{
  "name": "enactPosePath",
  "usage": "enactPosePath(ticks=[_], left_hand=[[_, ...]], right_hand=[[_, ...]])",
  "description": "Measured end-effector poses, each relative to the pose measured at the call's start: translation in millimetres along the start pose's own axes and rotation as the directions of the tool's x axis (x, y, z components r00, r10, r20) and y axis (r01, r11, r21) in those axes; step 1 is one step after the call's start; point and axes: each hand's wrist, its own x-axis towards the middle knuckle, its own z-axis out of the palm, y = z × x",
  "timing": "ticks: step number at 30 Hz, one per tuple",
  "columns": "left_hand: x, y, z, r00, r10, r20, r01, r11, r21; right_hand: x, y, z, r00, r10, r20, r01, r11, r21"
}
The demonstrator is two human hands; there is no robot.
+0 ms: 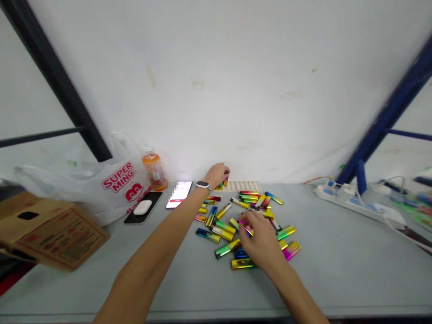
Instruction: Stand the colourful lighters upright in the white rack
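Many shiny, multicoloured lighters lie loosely scattered on the grey table, among them a green one [227,248] and a blue-yellow one [208,235]. At the wall, my left hand [218,174] is closed on a lighter [226,180] at the left end of a white tray with holes [245,186]. Several lighters stand in that end, partly hidden by the hand. My right hand [259,236] is over the middle of the pile, its thumb and fingers closed around a magenta lighter [249,229]. The palm covers some lighters beneath it.
On the left are a cardboard box [64,234], a white plastic bag [97,189], an orange bottle [154,168], a lit phone [178,194], and a dark phone [148,208] with a white case [142,207] on it. A power strip [361,203] with cables lies right.
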Motion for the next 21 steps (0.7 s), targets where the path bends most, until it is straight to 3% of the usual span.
enactPosePath(ticks=[3, 7, 14, 21], left_hand=[[-2, 0, 1.5, 1.0, -0.019, -0.025, 0.019, 1.0, 0.013], [-5, -3, 3.0, 0.999, -0.013, -0.047, 0.014, 1.0, 0.023], [-9, -7, 1.9, 0.999, 0.015, -0.034, -0.014, 0.999, 0.031], [0, -18, 5.6, 0.997, 0.07, 0.029, -0.062, 0.972, -0.226]], right_hand=[[61, 15, 3, 0.984, 0.065, 0.168, -0.024, 0.972, -0.234], [103, 27, 20, 0.96, 0.08, 0.269, 0.04, 0.91, -0.412], [125, 34, 30, 0.922, 0.121, 0.368, 0.079, 0.872, -0.483], [125, 47, 34, 0.937, 0.085, 0.338, 0.094, 0.872, -0.481]])
